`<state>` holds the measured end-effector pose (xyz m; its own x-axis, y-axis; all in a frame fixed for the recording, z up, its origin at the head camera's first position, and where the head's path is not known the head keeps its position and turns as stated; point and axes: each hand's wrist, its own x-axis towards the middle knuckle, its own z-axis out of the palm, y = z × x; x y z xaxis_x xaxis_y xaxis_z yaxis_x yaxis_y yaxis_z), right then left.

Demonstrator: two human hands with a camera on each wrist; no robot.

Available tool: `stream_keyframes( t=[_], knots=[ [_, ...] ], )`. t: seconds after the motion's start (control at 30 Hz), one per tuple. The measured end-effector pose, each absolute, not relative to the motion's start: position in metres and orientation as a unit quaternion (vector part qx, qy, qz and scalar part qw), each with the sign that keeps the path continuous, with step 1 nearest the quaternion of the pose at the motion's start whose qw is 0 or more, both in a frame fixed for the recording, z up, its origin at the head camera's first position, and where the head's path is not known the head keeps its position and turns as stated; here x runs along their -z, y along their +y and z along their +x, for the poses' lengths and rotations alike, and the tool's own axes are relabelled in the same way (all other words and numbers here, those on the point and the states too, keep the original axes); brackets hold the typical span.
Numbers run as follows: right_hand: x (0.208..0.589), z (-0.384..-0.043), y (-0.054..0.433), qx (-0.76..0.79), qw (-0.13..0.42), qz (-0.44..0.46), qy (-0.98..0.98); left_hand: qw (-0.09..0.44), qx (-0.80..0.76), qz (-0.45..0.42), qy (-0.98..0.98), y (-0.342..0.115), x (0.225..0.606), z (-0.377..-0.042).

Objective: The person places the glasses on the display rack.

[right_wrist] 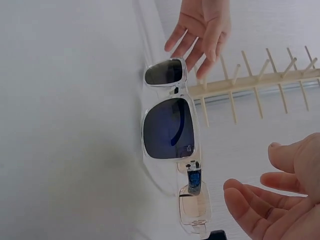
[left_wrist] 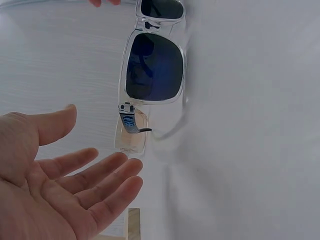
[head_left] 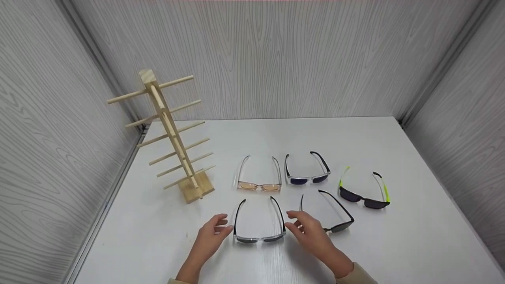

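Clear-framed sunglasses (head_left: 259, 239) with dark lenses lie on the white table, temples unfolded and pointing away from me. At their left side is my left hand (head_left: 210, 237), its thumb tip close to the hinge. My right hand (head_left: 311, 232) is at the other side, thumb and forefinger near the right temple. In the left wrist view, the left hand (left_wrist: 75, 185) has its fingers spread and nothing in its palm. The right hand (right_wrist: 280, 195) likewise holds nothing in its wrist view, fingers loosely bent beside the sunglasses (right_wrist: 169, 129).
Dark sunglasses (head_left: 342, 226), partly hidden by my right hand, lie to its right. Farther back are orange-tinted glasses (head_left: 259, 187), blue-lensed sunglasses (head_left: 307, 180) and black sunglasses with yellow-green temples (head_left: 363, 200). A wooden peg rack (head_left: 173, 136) stands at left. Panelled walls (head_left: 252, 59) enclose the table.
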<state>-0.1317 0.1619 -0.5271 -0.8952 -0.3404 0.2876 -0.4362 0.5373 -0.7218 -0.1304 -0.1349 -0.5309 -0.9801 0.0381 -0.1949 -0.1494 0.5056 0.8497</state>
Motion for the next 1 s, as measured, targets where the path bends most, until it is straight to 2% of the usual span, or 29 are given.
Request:
stream_keyframes(
  t=[0.17, 0.47, 0.7, 1.0],
  knots=[
    [0.532, -0.128, 0.153, -0.423, 0.009, 0.223, -0.878, 0.113, -0.504, -0.035, 0.855, -0.133, 0.536, -0.128],
    [0.541, -0.127, 0.145, -0.420, -0.021, 0.206, -0.883, 0.139, -0.547, -0.005, 0.825, -0.129, 0.541, -0.126],
    [0.550, -0.130, 0.142, -0.424, -0.065, 0.188, -0.883, 0.154, -0.585, -0.003, 0.797, -0.129, 0.546, -0.126],
    [0.555, -0.134, 0.142, -0.459, -0.070, 0.180, -0.867, 0.154, -0.625, -0.035, 0.765, -0.132, 0.555, -0.131]
  ],
)
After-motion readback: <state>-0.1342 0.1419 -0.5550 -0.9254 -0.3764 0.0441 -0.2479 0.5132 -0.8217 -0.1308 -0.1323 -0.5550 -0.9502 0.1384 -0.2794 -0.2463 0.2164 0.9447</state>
